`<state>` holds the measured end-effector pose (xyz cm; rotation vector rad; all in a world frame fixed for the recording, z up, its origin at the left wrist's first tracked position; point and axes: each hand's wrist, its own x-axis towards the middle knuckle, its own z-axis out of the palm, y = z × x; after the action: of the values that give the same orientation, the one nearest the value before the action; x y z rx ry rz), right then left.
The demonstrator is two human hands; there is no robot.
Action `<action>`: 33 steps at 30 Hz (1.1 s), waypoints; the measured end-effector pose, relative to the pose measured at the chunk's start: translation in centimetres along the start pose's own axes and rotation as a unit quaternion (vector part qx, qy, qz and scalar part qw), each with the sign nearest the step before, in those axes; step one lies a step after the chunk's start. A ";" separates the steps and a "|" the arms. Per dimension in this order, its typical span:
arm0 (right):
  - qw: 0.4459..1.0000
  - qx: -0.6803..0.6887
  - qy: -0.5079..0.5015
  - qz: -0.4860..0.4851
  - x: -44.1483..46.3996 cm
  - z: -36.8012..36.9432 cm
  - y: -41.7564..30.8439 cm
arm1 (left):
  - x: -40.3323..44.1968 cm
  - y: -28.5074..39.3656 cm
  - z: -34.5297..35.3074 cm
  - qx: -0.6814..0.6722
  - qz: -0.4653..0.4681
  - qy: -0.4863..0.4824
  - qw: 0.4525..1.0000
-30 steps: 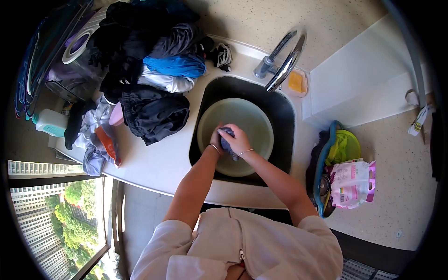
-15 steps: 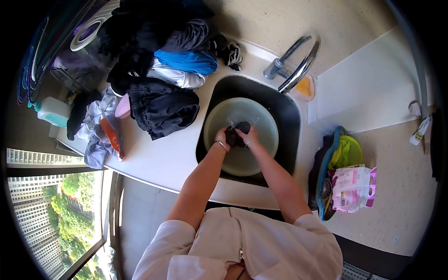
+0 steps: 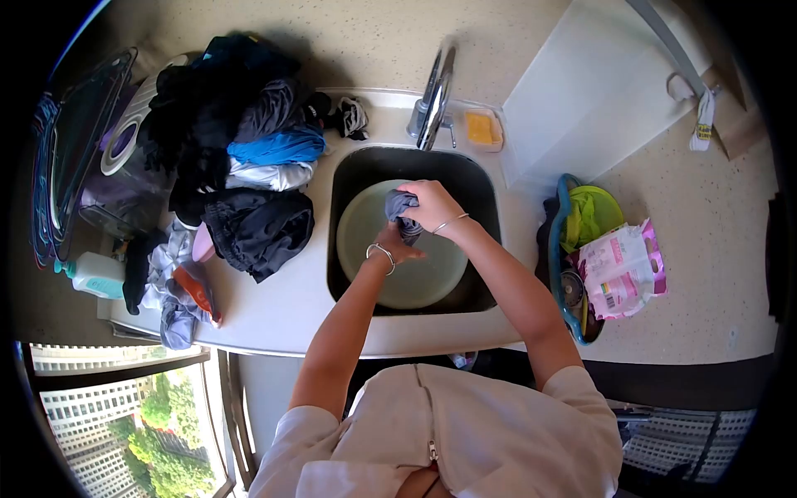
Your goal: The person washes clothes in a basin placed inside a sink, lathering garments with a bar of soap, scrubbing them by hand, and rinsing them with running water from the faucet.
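Observation:
A small wet grey cloth (image 3: 400,202), perhaps a sock, is bunched up over the basin. My right hand (image 3: 433,207) grips its upper end from the right, fingers closed. Just below, my left hand (image 3: 398,241) is around the lower part of the cloth, its thumb sticking out to the right; its other fingers are partly hidden. Under both hands is a pale round basin (image 3: 359,264) with cloudy water, set inside the dark sink (image 3: 481,178).
A chrome faucet (image 3: 433,104) rises behind the sink, beside yellow soap (image 3: 479,129) in a dish. Piled clothes (image 3: 257,228) cover the left counter, near a white bottle (image 3: 95,274). To the right are a blue-rimmed container (image 3: 558,249), a green bowl (image 3: 610,212) and a pink-and-white package (image 3: 618,266).
Both hands have come up from the water with the cloth, and my right hand is now above my left. The camera view has turned slightly.

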<state>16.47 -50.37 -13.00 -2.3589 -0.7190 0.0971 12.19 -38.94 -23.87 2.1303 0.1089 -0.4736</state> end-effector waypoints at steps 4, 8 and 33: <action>0.985 0.168 -0.024 -0.004 -0.8 -4.6 -3.1 | -1.4 3.2 -1.4 0.069 0.063 0.139 0.986; 0.862 0.497 0.008 0.102 -2.5 -6.4 -1.2 | 0.1 1.8 -1.2 -0.147 0.208 0.191 0.948; 0.563 0.770 0.293 0.066 -2.8 6.2 0.4 | 0.5 3.8 0.5 -0.950 -0.074 0.015 0.304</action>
<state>12.72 -48.54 -18.36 -0.5738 0.0620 -0.0208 13.44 -41.55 -21.32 -0.3543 0.5430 -0.0770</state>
